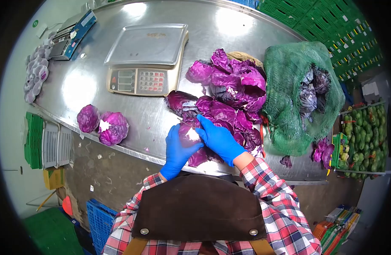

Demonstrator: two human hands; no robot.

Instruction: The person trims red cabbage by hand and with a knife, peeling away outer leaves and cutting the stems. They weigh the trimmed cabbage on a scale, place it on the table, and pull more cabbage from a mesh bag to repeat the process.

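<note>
A red cabbage (189, 132) with its pale cut stem end facing up is between my two blue-gloved hands, at the table's near edge. My left hand (178, 151) wraps round its left and near side. From the right, my right hand (218, 138) closes on the cabbage, with fingers and thumb near the stem. A thin line shows by the right fingertips; I cannot make out what it is. Loose purple cabbage leaves (221, 114) lie right beside and beyond the hands. More leaves and cabbage (238, 80) are heaped farther back.
Two red cabbages (113, 128) sit at the left on the steel table (161, 127). A weighing scale (146, 59) stands behind. At the right is a green mesh sack (284, 93) of cabbages. Green crates (327, 25) and a crate of long green vegetables (363, 138) stand beyond.
</note>
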